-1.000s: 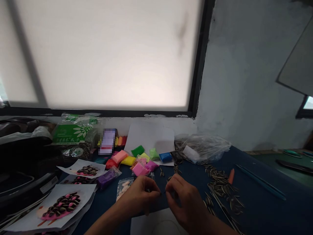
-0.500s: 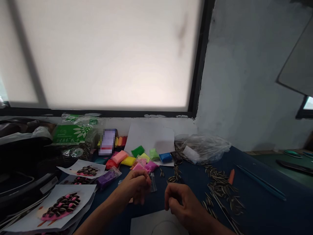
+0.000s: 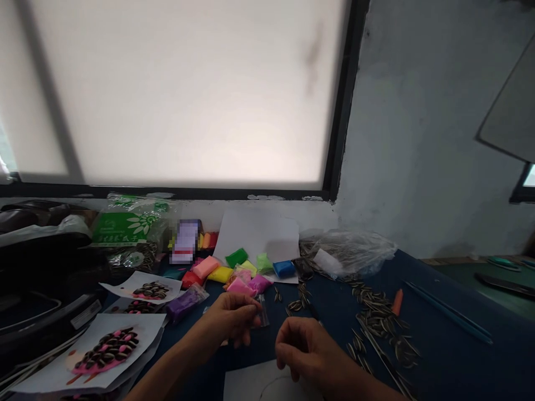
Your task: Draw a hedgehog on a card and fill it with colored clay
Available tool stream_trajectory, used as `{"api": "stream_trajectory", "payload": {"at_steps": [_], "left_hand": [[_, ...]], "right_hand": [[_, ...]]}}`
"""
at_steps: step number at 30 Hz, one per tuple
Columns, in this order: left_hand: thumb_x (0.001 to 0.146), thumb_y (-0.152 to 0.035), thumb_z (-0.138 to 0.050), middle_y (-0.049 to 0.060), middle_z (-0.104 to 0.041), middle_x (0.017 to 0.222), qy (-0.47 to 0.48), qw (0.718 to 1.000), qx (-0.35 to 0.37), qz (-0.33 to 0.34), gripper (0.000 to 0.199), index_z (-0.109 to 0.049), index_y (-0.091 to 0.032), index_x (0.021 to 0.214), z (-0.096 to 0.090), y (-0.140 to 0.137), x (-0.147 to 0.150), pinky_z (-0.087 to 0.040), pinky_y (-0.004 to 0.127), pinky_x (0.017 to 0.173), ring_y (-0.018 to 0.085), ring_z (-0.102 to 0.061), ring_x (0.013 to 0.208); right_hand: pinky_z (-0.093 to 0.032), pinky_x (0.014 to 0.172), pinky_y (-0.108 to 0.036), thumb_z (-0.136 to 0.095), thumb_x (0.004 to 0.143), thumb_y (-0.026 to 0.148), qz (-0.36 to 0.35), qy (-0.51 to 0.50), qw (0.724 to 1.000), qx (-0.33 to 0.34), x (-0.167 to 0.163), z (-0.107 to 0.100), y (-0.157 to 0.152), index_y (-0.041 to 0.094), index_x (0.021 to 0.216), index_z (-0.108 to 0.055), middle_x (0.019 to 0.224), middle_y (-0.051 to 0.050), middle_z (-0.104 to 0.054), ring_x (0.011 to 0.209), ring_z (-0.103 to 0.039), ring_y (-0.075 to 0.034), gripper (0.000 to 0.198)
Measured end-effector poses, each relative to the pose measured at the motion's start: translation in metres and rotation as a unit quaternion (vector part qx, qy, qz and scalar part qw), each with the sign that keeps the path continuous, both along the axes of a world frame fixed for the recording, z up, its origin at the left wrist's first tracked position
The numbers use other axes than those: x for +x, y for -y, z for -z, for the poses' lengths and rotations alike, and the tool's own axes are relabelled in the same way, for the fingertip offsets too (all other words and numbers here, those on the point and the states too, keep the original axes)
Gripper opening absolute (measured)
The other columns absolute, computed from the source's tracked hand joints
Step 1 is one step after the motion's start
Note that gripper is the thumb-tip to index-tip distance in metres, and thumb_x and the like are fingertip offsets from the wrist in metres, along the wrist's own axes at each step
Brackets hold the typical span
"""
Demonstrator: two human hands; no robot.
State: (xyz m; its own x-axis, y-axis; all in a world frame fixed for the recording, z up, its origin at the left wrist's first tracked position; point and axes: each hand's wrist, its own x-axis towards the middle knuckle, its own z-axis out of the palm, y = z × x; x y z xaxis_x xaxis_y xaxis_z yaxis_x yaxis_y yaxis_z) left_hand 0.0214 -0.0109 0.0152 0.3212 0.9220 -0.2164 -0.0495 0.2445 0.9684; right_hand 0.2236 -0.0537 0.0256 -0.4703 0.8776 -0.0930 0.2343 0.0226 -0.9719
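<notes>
My left hand (image 3: 236, 322) is held above the blue table, its thumb and index finger pressed together. Whatever may be in that pinch is too small to make out. To its right, my right hand (image 3: 304, 348) is curled with the thumb against the bent fingers, and their inside is hidden. It hovers over a white sheet of paper (image 3: 246, 384) with a curved pencil line on it. Just beyond my left hand lie pink clay (image 3: 241, 286) and a small clear bag (image 3: 263, 312). Loose sunflower seeds (image 3: 296, 305) lie beyond my right hand.
Finished seed-and-clay pictures (image 3: 104, 351) are stacked at left. Several coloured clay packs (image 3: 220, 274) lie towards the wall, near a phone (image 3: 185, 242) and a green seed bag (image 3: 121, 228). Tweezers (image 3: 382, 351), an orange stick (image 3: 397, 302) and a seed pile (image 3: 376, 312) are at right.
My right hand has shifted slightly left and down, its thumb drawing closer to the fingers. My left hand has turned a little, with its fingers still pinched. The view has moved slightly.
</notes>
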Motion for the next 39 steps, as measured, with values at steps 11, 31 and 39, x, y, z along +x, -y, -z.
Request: {"api": "stream_trajectory", "payload": {"at_steps": [11, 31, 39], "left_hand": [[0.056, -0.054, -0.074, -0.008, -0.061, 0.056, -0.001, 1.000, 0.006, -0.028, 0.045, -0.054, -0.020, 0.076, 0.002, -0.001, 0.004, -0.032, 0.016, 0.029, 0.009, -0.058, 0.036], [0.068, -0.072, -0.062, -0.011, -0.043, 0.041, -0.118, 0.981, 0.152, -0.012, 0.052, -0.047, -0.022, 0.063, 0.002, -0.003, 0.004, -0.022, 0.017, 0.033, 0.005, -0.036, 0.030], [0.077, -0.051, -0.054, -0.005, -0.050, 0.058, -0.237, 0.939, 0.249, -0.025, 0.031, -0.051, -0.022, 0.068, 0.010, -0.003, 0.002, -0.037, 0.023, 0.049, 0.012, -0.047, 0.050]], "right_hand": [[-0.034, 0.049, -0.022, -0.049, 0.092, 0.048, -0.019, 0.035, 0.999, 0.010, -0.003, 0.010, 0.003, 0.020, 0.066, -0.047, 0.059, 0.001, -0.055, 0.048, -0.045, -0.009, 0.038], [-0.035, 0.052, -0.024, -0.046, 0.096, 0.035, -0.009, 0.106, 0.989, 0.099, 0.000, 0.012, 0.000, 0.021, 0.063, -0.048, 0.058, 0.001, -0.053, 0.053, -0.048, -0.013, 0.035], [-0.033, 0.054, -0.022, -0.061, 0.083, 0.017, 0.021, 0.147, 0.975, 0.167, 0.000, 0.006, 0.002, 0.018, 0.075, -0.057, 0.065, 0.004, -0.053, 0.061, -0.048, -0.012, 0.009]]}}
